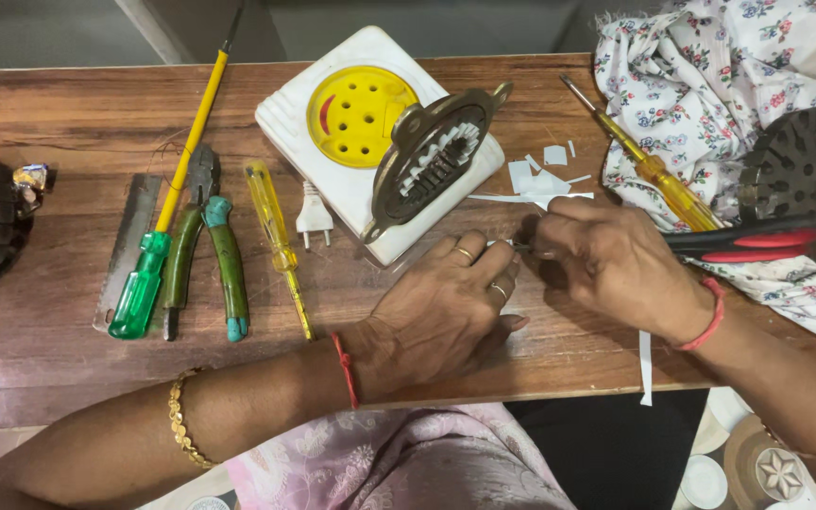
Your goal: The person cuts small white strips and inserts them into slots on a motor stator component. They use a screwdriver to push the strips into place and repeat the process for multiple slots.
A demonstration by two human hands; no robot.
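Head view: a small white paper strip (512,244) is pinched between the left hand (446,307) and the right hand (606,260), fingers closed on it near the table's (40,123) front edge, presumably for steadiness. Three screwdrivers, one pair of pliers (205,241) and one metal blade lie flat toward the left edge; several paper scraps (540,175) are scattered beside the white box (285,118).

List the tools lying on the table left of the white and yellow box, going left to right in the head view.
Metal file → long green-handled screwdriver → green-handled pliers → yellow tester screwdriver.
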